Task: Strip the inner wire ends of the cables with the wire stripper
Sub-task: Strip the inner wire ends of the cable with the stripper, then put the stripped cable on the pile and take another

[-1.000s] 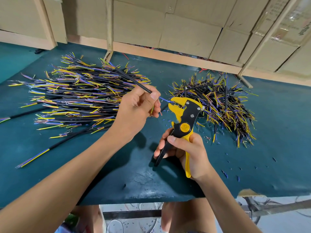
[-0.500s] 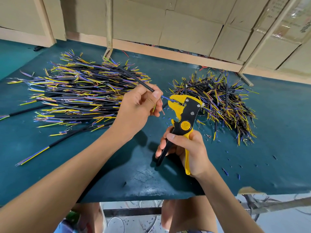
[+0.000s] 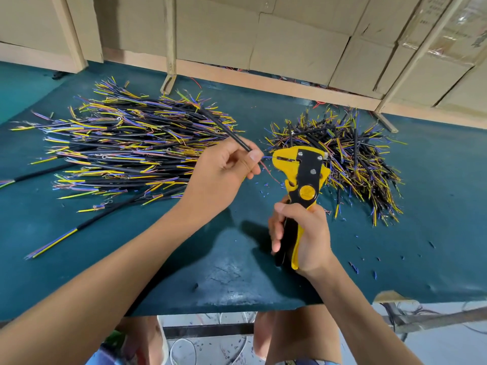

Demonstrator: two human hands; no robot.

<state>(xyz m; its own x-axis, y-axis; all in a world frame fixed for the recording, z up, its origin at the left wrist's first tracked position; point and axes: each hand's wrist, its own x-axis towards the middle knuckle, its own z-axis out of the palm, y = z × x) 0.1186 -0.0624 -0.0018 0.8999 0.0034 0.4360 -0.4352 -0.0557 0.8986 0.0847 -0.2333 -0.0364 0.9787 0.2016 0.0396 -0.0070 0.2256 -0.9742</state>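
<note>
Green counter (image 3: pixel 434 180), piles flanking stripper (image 3: pixel 303 177). Left hand (image 3: pixel 224 175) pinching cable (image 3: pixel 226 131); right hand (image 3: pixel 303 235) clenching handles. Blue wire barely seated, likely slipping out unstripped.

Teal-covered table (image 3: pixel 79 259); cardboard boxes (image 3: pixel 297 43) behind wooden posts (image 3: pixel 170 35); worn patch near front edge.

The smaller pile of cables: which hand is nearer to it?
Right. The right hand grips the wire stripper just beside the smaller pile; the left hand is farther, beyond the stripper.
</note>
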